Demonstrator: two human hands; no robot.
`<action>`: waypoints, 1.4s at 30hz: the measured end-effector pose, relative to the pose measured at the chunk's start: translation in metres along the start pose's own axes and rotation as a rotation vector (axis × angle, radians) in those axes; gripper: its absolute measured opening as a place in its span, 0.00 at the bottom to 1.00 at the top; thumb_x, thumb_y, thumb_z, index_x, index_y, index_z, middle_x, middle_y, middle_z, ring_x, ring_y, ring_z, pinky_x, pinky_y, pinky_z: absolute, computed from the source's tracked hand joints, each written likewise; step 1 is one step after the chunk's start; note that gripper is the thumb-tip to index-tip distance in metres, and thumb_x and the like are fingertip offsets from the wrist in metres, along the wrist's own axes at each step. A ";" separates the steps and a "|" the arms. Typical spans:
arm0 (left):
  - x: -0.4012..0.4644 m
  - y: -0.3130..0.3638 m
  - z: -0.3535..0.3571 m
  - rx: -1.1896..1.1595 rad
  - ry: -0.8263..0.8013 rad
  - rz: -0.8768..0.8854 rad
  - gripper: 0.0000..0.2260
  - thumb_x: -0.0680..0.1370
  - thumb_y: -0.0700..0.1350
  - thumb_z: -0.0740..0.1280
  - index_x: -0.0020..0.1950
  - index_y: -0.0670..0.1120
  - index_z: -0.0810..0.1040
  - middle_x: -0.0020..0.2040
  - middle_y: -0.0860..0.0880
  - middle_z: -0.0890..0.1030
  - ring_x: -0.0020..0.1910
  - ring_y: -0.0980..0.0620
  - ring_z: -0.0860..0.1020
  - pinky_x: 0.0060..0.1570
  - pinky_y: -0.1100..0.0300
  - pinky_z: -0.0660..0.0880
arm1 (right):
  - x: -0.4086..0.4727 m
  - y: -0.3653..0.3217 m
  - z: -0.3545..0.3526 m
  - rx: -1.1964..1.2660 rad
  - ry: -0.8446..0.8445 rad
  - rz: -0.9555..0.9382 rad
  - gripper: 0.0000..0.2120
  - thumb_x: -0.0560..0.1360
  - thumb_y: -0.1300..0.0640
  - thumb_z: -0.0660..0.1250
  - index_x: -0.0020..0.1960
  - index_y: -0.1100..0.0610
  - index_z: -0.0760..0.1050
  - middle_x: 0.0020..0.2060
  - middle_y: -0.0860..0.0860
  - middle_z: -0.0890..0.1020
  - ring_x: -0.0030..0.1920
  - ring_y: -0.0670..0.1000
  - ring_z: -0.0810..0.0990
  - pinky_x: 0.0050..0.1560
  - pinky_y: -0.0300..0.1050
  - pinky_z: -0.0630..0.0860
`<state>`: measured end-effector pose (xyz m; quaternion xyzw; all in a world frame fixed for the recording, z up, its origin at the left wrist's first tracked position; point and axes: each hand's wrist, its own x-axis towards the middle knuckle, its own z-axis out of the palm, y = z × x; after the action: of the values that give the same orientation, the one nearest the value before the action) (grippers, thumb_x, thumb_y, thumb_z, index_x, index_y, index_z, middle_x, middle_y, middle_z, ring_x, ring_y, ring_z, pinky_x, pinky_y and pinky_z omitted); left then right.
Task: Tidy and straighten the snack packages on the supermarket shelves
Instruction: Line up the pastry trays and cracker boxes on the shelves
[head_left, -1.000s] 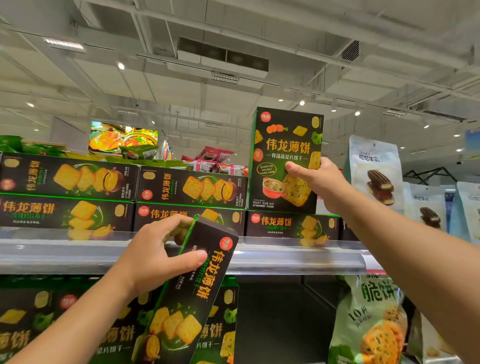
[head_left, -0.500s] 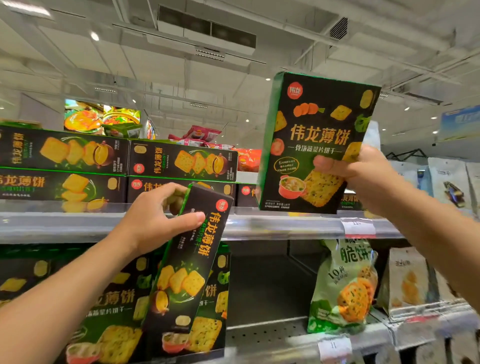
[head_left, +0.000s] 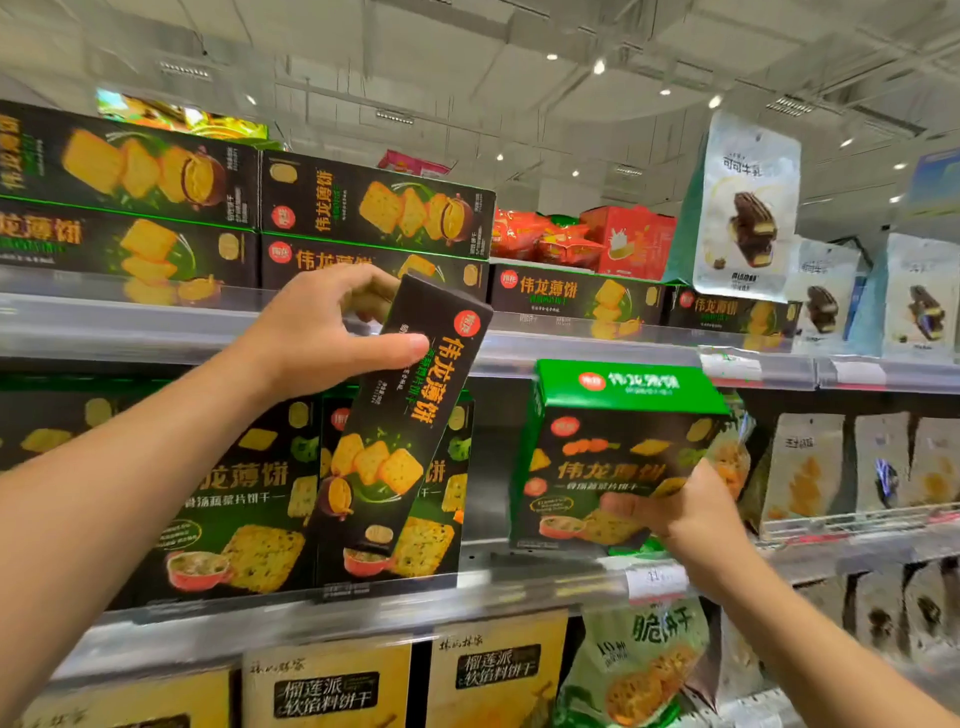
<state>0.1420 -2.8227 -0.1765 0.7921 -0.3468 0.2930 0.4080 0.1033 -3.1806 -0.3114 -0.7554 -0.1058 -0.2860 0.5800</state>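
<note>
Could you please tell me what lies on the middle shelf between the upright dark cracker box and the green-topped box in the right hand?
In the head view, only bare grey metal shelf: no package stands there.

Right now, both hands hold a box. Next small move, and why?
Probably ease the right hand forward to seat the green-topped box in the middle shelf gap beside the matching upright boxes; it already sits at that opening. The left hand holds the narrow box tilted, likely next.
</note>
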 end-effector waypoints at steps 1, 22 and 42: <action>0.000 0.001 0.000 -0.002 0.003 0.002 0.21 0.59 0.66 0.71 0.47 0.59 0.78 0.45 0.59 0.84 0.46 0.66 0.79 0.46 0.69 0.75 | 0.001 0.010 0.004 0.000 0.010 0.020 0.39 0.48 0.46 0.85 0.57 0.52 0.78 0.47 0.53 0.86 0.44 0.59 0.85 0.32 0.51 0.81; 0.000 0.000 0.001 0.002 0.015 0.010 0.21 0.62 0.65 0.70 0.50 0.57 0.78 0.48 0.55 0.83 0.47 0.62 0.79 0.45 0.75 0.71 | 0.040 0.056 0.053 0.035 -0.163 0.311 0.29 0.57 0.52 0.81 0.55 0.58 0.77 0.44 0.48 0.87 0.45 0.48 0.86 0.38 0.35 0.79; 0.000 0.008 0.005 0.072 0.064 -0.049 0.24 0.60 0.67 0.69 0.51 0.57 0.78 0.48 0.54 0.83 0.47 0.56 0.80 0.48 0.58 0.77 | -0.008 -0.009 0.064 -0.377 0.120 -0.015 0.29 0.71 0.45 0.72 0.69 0.45 0.65 0.60 0.37 0.72 0.60 0.37 0.72 0.59 0.39 0.73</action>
<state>0.1367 -2.8304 -0.1755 0.8048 -0.3033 0.3201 0.3973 0.1126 -3.1171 -0.3189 -0.8313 -0.0214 -0.3496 0.4315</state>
